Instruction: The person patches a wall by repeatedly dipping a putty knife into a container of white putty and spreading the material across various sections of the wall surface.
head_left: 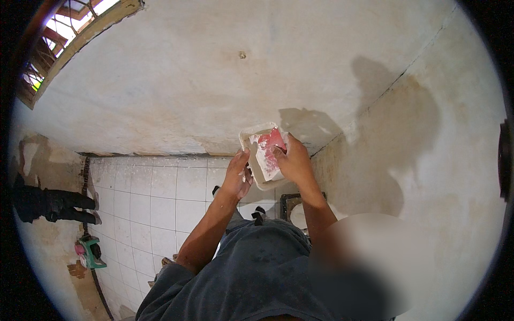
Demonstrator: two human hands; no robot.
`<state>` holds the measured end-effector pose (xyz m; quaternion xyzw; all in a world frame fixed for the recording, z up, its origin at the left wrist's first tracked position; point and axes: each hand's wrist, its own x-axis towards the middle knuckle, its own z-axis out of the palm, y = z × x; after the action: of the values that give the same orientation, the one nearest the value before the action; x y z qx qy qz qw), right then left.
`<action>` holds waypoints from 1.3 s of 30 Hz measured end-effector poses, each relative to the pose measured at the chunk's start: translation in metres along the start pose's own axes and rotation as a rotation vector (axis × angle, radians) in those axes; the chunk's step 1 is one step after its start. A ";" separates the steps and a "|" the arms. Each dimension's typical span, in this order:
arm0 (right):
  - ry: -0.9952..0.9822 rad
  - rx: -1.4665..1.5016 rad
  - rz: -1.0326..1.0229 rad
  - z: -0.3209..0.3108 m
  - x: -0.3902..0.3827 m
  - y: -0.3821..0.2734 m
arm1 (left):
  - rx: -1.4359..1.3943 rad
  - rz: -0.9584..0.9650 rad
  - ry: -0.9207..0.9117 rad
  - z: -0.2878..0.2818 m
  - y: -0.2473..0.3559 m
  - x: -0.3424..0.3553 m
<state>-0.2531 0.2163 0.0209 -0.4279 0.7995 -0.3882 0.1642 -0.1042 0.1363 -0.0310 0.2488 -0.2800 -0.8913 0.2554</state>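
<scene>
A pale rectangular tub [260,176] with smeared sides is held up before the wall, in front of my body. The fingers of my left hand [237,174] are closed round its left side, with white paste on the fingers. In my right hand [296,160] is a flat red scraper [275,139], its blade coated with white paste, gripped with the thumb on top. The scraper lies over the tub's opening and hides part of the inside.
A stained plaster wall [187,80] rises ahead and meets another at a cracked corner on the right. White tiles [163,184] cover the floor. A dark-framed object [286,206] stands under my right forearm. At left are a person [53,205], a green stool [95,254] and a barred window [64,35].
</scene>
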 end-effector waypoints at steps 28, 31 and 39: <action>0.188 1.194 0.315 0.015 -0.030 0.006 | -0.152 0.014 -0.085 -0.041 0.048 -0.066; 0.262 1.322 0.277 0.026 -0.033 0.003 | -0.147 0.028 -0.097 -0.054 0.056 -0.087; 0.411 1.628 0.298 0.066 -0.034 -0.015 | -0.117 0.118 -0.122 -0.071 0.072 -0.151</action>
<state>-0.1853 0.2074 -0.0130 0.0119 0.3332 -0.8863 0.3215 0.0732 0.1485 0.0080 0.1618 -0.2567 -0.9031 0.3038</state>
